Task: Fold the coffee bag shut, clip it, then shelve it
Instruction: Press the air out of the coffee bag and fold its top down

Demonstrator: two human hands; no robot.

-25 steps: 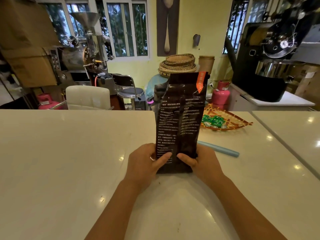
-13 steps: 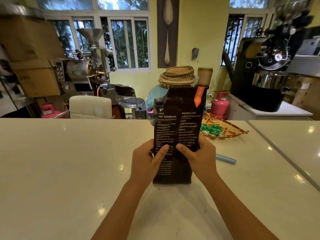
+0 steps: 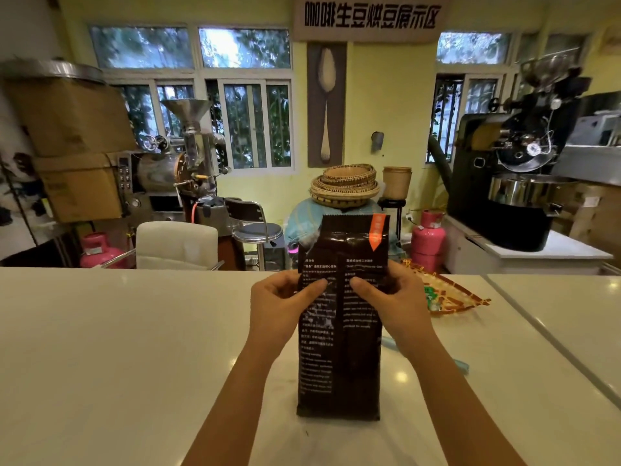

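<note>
Both hands have climbed from the base to the upper part of the coffee bag (image 3: 339, 331), which stands upright on the white surface (image 3: 134, 331). Left hand (image 3: 279, 307) and right hand (image 3: 393, 304) pinch its sides. Top unfolded; folding, clipping and shelving remain.

Our left hand (image 3: 280, 306) and right hand (image 3: 391, 302) have slid up the coffee bag (image 3: 339, 334), from its bottom to near the top, our thumbs now pressing its upper part

Yellow walls (image 3: 389, 105) hold barred windows (image 3: 255, 124) showing daylit foliage; a white chair (image 3: 176, 243) stands behind the pale desk (image 3: 117, 331).
</note>
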